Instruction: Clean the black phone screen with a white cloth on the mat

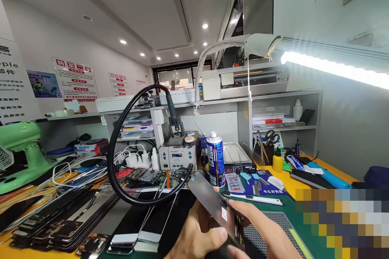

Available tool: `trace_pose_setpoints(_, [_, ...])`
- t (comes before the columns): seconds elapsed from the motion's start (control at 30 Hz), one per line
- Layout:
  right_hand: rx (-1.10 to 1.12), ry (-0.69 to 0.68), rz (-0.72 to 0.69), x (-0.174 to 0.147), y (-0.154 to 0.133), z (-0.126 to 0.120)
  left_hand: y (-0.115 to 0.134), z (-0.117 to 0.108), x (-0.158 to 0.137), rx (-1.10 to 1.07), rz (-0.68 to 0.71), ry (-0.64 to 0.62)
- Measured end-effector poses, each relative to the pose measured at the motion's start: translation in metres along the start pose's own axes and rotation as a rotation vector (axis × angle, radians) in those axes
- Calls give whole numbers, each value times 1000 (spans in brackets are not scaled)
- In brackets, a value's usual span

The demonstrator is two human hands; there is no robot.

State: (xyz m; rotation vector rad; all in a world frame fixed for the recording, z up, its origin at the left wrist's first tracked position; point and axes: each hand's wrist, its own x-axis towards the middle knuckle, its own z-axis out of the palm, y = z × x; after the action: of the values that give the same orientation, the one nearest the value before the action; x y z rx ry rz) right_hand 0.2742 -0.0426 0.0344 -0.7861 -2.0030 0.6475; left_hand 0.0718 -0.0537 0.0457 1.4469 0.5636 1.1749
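Note:
A phone screen [212, 204], its grey metal back turned up with a small white label, is held tilted in front of me. My left hand [197, 230] grips it from below, with the thumb lying over its near edge. My right hand [263, 222] holds the far right edge by the dark end with connectors; some of its fingertips are hidden behind the screen. Under the hands lies a green work mat [288, 206] with a grey perforated pad [269, 220]. A white pen-like tool [255, 198] lies just beyond the right hand.
Stacked phone screens [75, 214] lie to the left. A black hose [111, 153] loops from the hot-air station [178, 153]. A blue spray can [215, 160] stands ahead of the hands. A yellow bottle [277, 160] is at right; a bright lamp [334, 64] hangs above.

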Motion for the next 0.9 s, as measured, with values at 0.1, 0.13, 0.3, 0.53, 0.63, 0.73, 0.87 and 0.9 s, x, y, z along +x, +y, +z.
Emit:
trace_pose_setpoints(0.1, [21,68,-20,-2,10,1,-4,6,3,71,-41,117])
trace_pose_setpoints(0.13, [63,92,32,-2,11,-1,-3,5,3,126,-81,147])
trace_pose_setpoints(0.3, [440,69,549,2,5,-37,19,-23,-9,577,-288,253])
trace_pose_setpoints(0.53, [636,-272,834,-7,26,-56,33,-48,-20,1142,-216,-67])
trace_pose_setpoints(0.63, [631,-308,878,-5,39,-51,21,-41,-14,1206,-132,-208])
trace_pose_setpoints(0.73, [670,-376,888,-2,53,-51,10,-37,-5,1236,-60,-265])
trace_pose_setpoints(0.87, [650,-419,911,1,65,-53,4,-37,6,1243,-56,-285])
trace_pose_setpoints(0.9, [637,-428,917,2,66,-53,3,-38,7,1240,-75,-289])
